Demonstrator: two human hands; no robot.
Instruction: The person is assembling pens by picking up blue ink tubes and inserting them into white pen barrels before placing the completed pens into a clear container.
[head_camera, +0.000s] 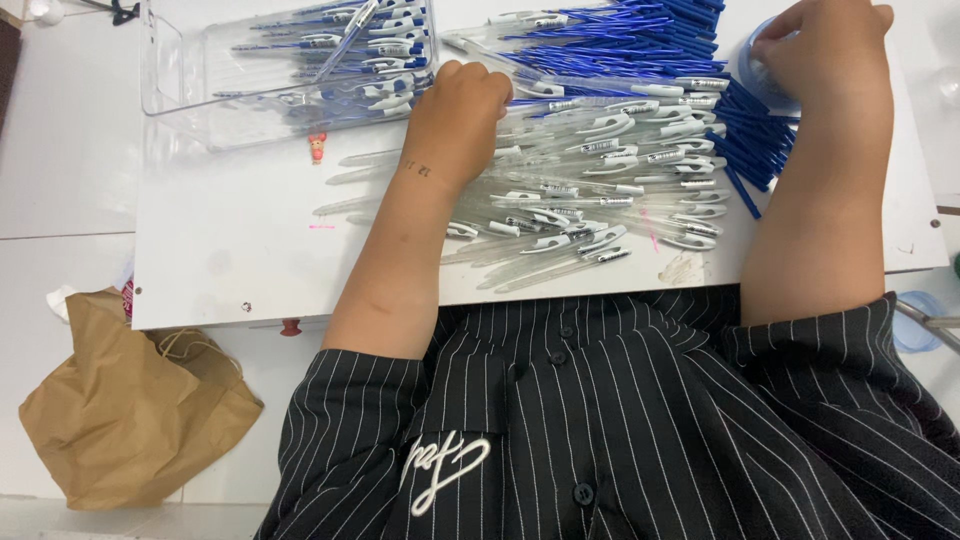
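My left hand (462, 112) lies knuckles-up on a heap of clear pen barrels with white clips (590, 190). Its fingers are curled down into the heap around a barrel that is mostly hidden. My right hand (825, 42) is at the far right of the white table board (230, 240). Its bent fingers rest on a round pale-blue container (765, 75) beside a pile of blue ink refills (640, 40). Whether this hand holds anything is hidden.
A clear plastic tray (165, 70) with assembled blue-and-white pens stands at the far left. A small red figure (317, 148) lies in front of it. A crumpled brown paper bag (130, 410) sits on the floor at lower left. More refills (750, 140) spill by my right forearm.
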